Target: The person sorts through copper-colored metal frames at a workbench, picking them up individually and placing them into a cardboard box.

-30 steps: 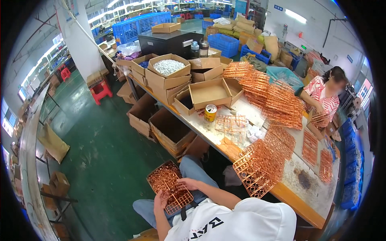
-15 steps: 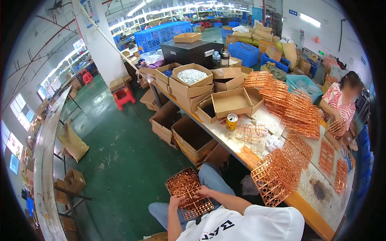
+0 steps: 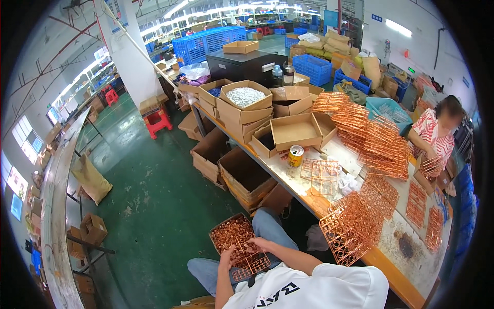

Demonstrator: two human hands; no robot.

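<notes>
A copper-coloured sprue frame (image 3: 256, 266), a flat lattice of small moulded parts, lies over my lap at the near end of a cardboard box (image 3: 211, 236). Loose copper-coloured pieces (image 3: 228, 230) fill that box. At the frame's left side, my left hand (image 3: 227, 256) is closed on it with bent fingers. My right hand (image 3: 262, 244) grips the frame's right side, its fingertips close to the bars. Both sets of fingertips partly hide the middle of the lattice, and the smallest parts there are too small to tell apart.
To my right, a worktable (image 3: 378, 270) bears stacked copper-coloured frames (image 3: 355, 226), a yellow can (image 3: 295, 156) and cardboard trays (image 3: 296, 131). Open cartons (image 3: 247, 170) stand below its edge. Across the table sits a co-worker (image 3: 437, 129) handling a similar frame. A long bench (image 3: 54, 221) runs along the left.
Rings visible in the far part of the frame half a second ago show less now, and more loose pieces are seen there. My hands have shifted slightly; the whole view has moved a little.
</notes>
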